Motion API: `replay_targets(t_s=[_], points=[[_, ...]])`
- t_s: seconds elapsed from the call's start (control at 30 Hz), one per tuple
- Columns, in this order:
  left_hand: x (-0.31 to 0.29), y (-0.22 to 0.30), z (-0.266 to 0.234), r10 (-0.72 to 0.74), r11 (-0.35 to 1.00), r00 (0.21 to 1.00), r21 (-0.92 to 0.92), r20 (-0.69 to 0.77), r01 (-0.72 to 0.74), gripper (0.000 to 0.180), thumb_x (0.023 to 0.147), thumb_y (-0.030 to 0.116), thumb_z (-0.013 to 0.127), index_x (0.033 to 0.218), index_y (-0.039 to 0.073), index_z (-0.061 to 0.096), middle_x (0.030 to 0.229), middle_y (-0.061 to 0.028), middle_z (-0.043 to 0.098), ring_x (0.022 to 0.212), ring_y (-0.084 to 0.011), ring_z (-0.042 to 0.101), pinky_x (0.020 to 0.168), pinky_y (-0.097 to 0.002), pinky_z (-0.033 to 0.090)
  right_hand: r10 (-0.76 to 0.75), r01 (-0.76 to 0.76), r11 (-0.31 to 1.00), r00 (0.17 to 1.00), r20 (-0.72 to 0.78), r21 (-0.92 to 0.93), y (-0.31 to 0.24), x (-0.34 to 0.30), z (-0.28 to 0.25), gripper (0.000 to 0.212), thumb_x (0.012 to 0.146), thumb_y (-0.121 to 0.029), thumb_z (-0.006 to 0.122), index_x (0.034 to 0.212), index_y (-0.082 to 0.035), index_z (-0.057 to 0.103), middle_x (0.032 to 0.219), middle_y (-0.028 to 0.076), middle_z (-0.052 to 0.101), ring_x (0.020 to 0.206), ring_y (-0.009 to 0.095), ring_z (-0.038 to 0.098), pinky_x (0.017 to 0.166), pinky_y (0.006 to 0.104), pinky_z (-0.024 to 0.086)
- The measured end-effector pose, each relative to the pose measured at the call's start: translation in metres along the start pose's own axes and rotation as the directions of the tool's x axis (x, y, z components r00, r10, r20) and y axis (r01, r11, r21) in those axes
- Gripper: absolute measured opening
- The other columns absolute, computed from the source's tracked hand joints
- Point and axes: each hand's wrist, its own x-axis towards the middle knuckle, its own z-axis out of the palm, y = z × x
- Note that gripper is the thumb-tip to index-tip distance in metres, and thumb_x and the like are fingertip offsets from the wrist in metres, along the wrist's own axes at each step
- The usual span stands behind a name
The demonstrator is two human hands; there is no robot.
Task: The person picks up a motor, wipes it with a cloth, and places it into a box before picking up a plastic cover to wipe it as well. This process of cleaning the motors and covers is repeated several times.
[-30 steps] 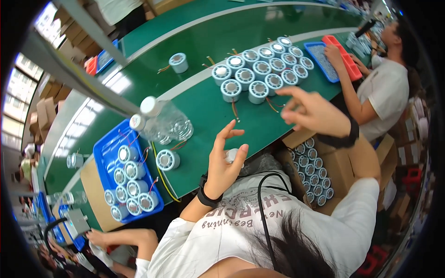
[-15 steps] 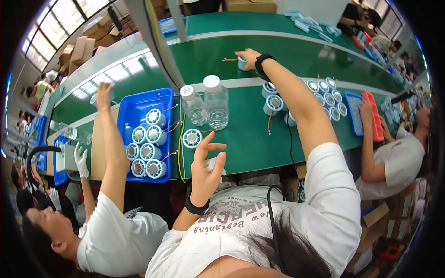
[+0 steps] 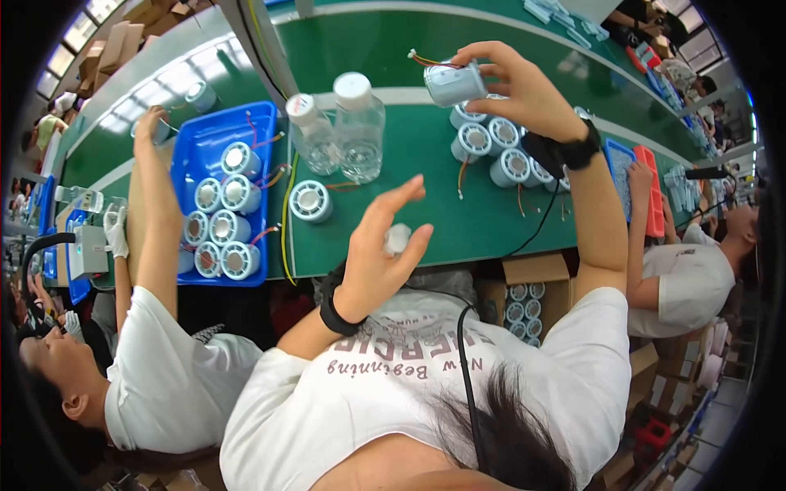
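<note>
My right hand (image 3: 524, 94) is raised over the far side of the bench, fingers wrapped round a light-blue cylindrical motor (image 3: 455, 83). The motor is tilted, and thin coloured wires with a small white connector stick out at its upper left. My left hand (image 3: 378, 250) hovers near the bench's front edge, thumb and index finger spread apart. A small white wad (image 3: 397, 238) shows against its palm; the other fingers are mostly hidden. Between that hand and the blue tray stands a single motor (image 3: 311, 201), its round vented end facing up.
Two clear bottles (image 3: 359, 135) with white caps stand behind the single motor. A blue tray (image 3: 190, 143) at left holds several motors. More motors (image 3: 472, 143) stand at right, near a black cable (image 3: 536, 227). A co-worker's hand (image 3: 149, 127) is at far left. A box (image 3: 536, 268) sits below.
My right hand has lifted the motor off the far strip of the bench and brought it nearer. My left hand has moved forward and right, the white wad moving with it. The view has shifted.
</note>
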Motion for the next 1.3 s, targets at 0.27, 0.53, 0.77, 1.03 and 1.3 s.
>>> replay_targets(t_s=[0.27,0.53,0.77,1.03,1.3], points=[[0.018,0.002,0.043,0.289,0.957,0.954,-0.010,-0.076,-0.290,0.074,0.068,0.009,0.084,0.134,0.005,0.050,0.127,-0.0206,0.056,0.116,-0.0333,0.056,0.094,-0.0385,0.048,0.169,-0.223,0.825,0.974,0.150,0.520,-0.052,-0.088,0.005,0.073,0.070,-0.013,0.085,0.131,-0.003,0.046,0.134,0.009,0.049,0.116,0.020,0.057,0.091,0.0321,0.053],[0.022,0.002,0.046,0.188,0.963,0.971,-0.222,0.146,-0.153,0.070,0.077,0.013,0.081,0.136,-0.001,0.046,0.134,-0.0158,0.052,0.120,-0.0233,0.053,0.096,-0.0360,0.048,0.288,-0.322,0.864,0.947,0.144,0.387,-0.060,-0.131,0.005,0.088,0.064,-0.020,0.089,0.138,-0.003,0.043,0.135,0.010,0.049,0.110,0.019,0.059,0.090,0.0312,0.053],[0.018,0.000,0.043,-0.185,0.819,0.908,-0.452,0.375,0.353,0.064,0.083,0.025,0.076,0.134,-0.003,0.049,0.119,-0.0139,0.062,0.104,-0.0158,0.059,0.081,-0.0261,0.050,0.086,-0.091,0.992,0.995,0.054,0.088,-0.057,-0.141,0.012,0.088,0.061,-0.017,0.090,0.137,-0.003,0.047,0.129,0.008,0.054,0.101,0.018,0.062,0.089,0.0311,0.052],[0.015,0.007,0.049,-0.009,0.938,0.951,-0.326,0.308,0.114,0.063,0.091,0.038,0.064,0.134,-0.004,0.046,0.111,-0.0124,0.065,0.096,-0.0145,0.062,0.077,-0.0229,0.046,0.419,-0.447,0.826,0.894,0.157,0.343,-0.059,-0.148,0.012,0.088,0.061,-0.017,0.089,0.137,-0.003,0.047,0.127,0.007,0.056,0.101,0.017,0.062,0.089,0.0314,0.053],[0.015,0.007,0.047,-0.208,0.741,0.834,-0.474,0.511,0.475,0.054,0.097,0.041,0.055,0.125,-0.006,0.052,0.096,-0.0115,0.068,0.085,-0.0113,0.063,0.074,-0.0236,0.047,0.312,-0.312,0.881,0.948,0.058,0.356,-0.055,-0.152,0.027,0.092,0.062,-0.025,0.090,0.139,-0.003,0.045,0.121,0.007,0.056,0.105,0.015,0.061,0.089,0.0319,0.052]])
